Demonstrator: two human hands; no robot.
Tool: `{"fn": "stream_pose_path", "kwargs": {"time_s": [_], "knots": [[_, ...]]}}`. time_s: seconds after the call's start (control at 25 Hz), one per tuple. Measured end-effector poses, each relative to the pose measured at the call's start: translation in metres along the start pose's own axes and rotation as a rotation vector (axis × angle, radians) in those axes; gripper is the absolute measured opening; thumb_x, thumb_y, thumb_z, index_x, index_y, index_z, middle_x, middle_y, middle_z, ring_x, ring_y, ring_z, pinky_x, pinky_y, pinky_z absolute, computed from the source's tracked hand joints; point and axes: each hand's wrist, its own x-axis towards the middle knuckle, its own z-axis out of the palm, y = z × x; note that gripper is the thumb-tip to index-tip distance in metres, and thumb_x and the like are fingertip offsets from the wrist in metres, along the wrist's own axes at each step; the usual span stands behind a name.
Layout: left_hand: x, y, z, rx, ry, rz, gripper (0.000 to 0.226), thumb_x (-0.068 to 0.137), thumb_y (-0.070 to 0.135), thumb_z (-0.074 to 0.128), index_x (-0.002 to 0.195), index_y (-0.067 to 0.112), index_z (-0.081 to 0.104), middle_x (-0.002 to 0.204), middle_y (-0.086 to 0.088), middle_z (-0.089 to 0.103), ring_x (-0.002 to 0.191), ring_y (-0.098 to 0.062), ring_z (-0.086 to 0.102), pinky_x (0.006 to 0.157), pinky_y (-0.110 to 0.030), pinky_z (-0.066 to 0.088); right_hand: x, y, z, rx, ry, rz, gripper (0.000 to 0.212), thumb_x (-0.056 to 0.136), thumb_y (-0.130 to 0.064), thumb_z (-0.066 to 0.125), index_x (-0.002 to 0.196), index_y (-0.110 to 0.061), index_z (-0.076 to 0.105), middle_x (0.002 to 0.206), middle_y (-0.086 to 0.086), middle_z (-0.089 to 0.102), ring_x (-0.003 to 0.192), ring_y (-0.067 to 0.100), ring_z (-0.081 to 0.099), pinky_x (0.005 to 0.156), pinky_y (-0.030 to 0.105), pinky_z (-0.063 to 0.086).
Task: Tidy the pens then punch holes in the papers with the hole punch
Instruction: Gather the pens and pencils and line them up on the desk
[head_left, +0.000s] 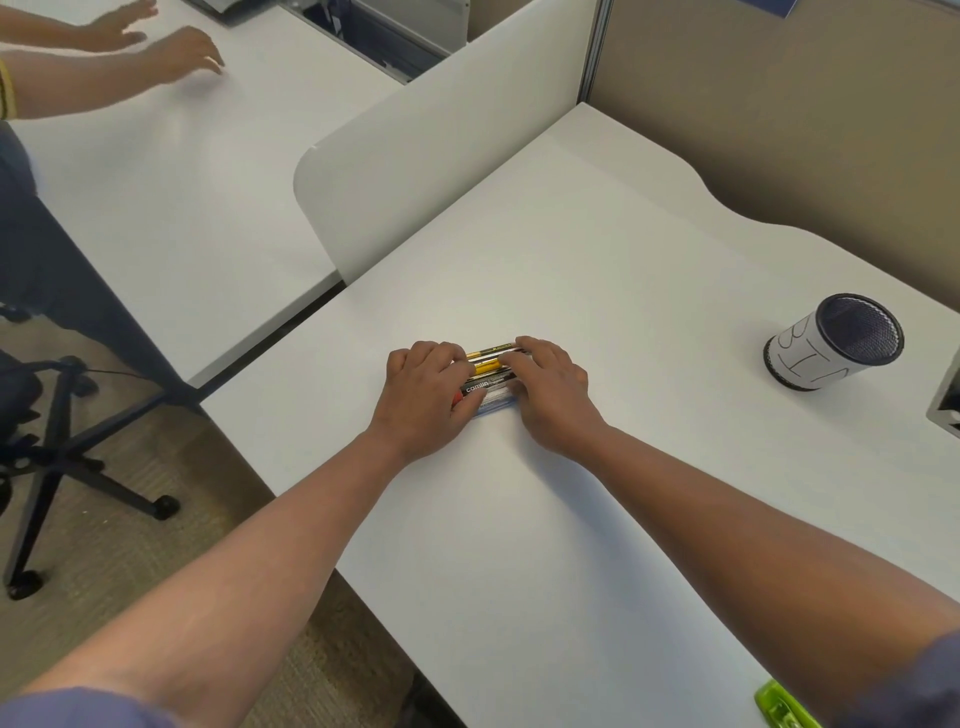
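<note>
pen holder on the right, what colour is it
Black mesh pen holder wrapped in white paper with black marker strokes, seen in the head view.

A white desk (597, 270) meets a tan partition (779, 119); an office chair (47, 415) stands left

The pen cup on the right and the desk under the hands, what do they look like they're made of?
The pen cup looks like black metal mesh: fine perforations show inside its mouth, and a white paper sleeve with marker strokes wraps the outside. The desk appears to be smooth matte white laminate, though that's a guess from its even sheen.
</note>
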Motion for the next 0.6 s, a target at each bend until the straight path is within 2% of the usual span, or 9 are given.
{"fn": "stream_pose_path", "kwargs": {"time_s": [0.12, 0.24, 0.44, 0.6], "knots": [[-0.003, -0.001, 0.002, -0.014, -0.075, -0.016, 0.062, 0.085, 0.066, 0.053, 0.127, 0.02, 0.061, 0.134, -0.001, 0.059, 0.123, -0.024, 0.051, 0.096, -0.044, 0.036, -0.001, 0.001, 0.0, 0.001, -0.015, 0.004, 0.041, 0.102, -0.018, 0.044, 0.142, -0.026, 0.05, 0.16, 0.003, 0.033, 0.149, 0.025, 0.023, 0.113, 0.049, 0.025], [-0.004, -0.002, 0.003, -0.006, -0.156, -0.036, 0.077, 0.083, 0.076, 0.05, 0.138, 0.022, 0.051, 0.145, -0.001, 0.051, 0.133, -0.023, 0.044, 0.105, -0.046, 0.032, -0.001, 0.002, 0.0, -0.008, -0.021, -0.001, 0.041, 0.103, -0.02, 0.044, 0.144, -0.026, 0.048, 0.161, 0.003, 0.032, 0.149, 0.024, 0.023, 0.114, 0.05, 0.027], [-0.004, 0.001, 0.003, 0.004, -0.164, -0.021, 0.079, 0.083, 0.075, 0.049, 0.143, 0.024, 0.046, 0.148, 0.0, 0.047, 0.136, -0.022, 0.039, 0.108, -0.044, 0.029, -0.006, 0.005, -0.001, -0.025, -0.035, -0.019, 0.046, 0.104, -0.023, 0.044, 0.149, -0.025, 0.041, 0.165, 0.003, 0.025, 0.153, 0.025, 0.017, 0.115, 0.052, 0.025], [-0.005, 0.022, 0.0, -0.027, -0.096, 0.067, 0.07, 0.088, 0.061, 0.051, 0.144, 0.017, 0.047, 0.147, -0.003, 0.049, 0.138, -0.027, 0.04, 0.109, -0.044, 0.03, -0.03, 0.008, -0.014, -0.029, -0.004, -0.002, 0.051, 0.106, -0.027, 0.042, 0.155, -0.025, 0.031, 0.168, 0.002, 0.017, 0.155, 0.023, 0.011, 0.117, 0.051, 0.021]]}}
